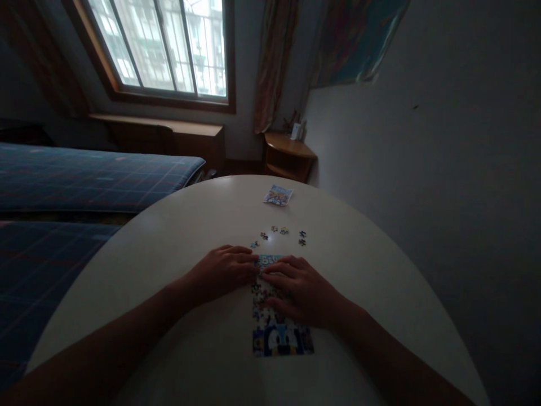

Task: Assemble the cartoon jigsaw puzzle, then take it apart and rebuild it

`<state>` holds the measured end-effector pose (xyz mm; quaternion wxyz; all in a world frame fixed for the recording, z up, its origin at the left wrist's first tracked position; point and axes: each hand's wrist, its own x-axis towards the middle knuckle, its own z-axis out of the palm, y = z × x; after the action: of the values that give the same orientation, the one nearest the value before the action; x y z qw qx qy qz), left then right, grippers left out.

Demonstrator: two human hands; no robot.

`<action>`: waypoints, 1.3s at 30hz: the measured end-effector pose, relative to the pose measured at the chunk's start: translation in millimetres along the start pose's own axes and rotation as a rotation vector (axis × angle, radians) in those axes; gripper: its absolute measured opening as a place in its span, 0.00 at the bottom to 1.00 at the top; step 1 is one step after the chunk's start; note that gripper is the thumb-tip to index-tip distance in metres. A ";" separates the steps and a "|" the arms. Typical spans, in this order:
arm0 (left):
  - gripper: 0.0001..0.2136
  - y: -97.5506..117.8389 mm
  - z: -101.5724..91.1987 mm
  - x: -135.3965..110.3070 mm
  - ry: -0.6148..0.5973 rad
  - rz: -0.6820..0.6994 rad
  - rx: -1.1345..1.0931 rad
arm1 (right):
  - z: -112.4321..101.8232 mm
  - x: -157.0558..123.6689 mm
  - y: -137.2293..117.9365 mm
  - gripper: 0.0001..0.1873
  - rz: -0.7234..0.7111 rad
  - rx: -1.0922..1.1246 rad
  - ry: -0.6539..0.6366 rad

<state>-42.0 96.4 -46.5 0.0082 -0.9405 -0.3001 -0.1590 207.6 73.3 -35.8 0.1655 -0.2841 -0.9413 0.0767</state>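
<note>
A partly assembled jigsaw puzzle (282, 341) lies flat on the round white table, with a blue cartoon dog face at its near end and light lettering at its far end. My left hand (226, 269) rests at the puzzle's upper left edge, fingers stretched out and fingertips on or beside its border. Across the puzzle's middle and right side lies my right hand (302, 287), its fingers extended and the thumb apart, covering part of the picture. I cannot make out any piece held in either hand. Several loose puzzle pieces (284, 230) are scattered just beyond the fingertips.
A small printed picture card or packet (278, 195) lies near the far edge of the table (203, 208). Left of the table is a bed with a plaid cover (84, 175). A corner shelf (289, 145) stands behind, and a wall (443, 186) runs along the right.
</note>
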 end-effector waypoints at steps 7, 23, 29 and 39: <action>0.08 -4.2 1.3 1.2 0.022 0.003 0.023 | -0.1 0.6 1.4 0.24 0.022 0.001 -0.007; 0.07 -9.7 4.7 1.0 0.027 0.046 -0.034 | 8.9 -0.8 11.9 0.08 0.207 0.081 0.128; 0.06 -10.6 4.1 2.4 0.013 0.099 -0.036 | 6.6 3.9 7.1 0.06 0.305 0.105 0.122; 0.08 -6.0 0.6 5.0 0.022 0.118 -0.037 | 5.9 15.7 -6.3 0.04 0.498 0.163 0.151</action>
<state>-41.4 104.2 -46.0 0.0033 -0.9547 -0.2413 -0.1739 190.0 76.6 -35.6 0.2337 -0.4973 -0.8182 0.1691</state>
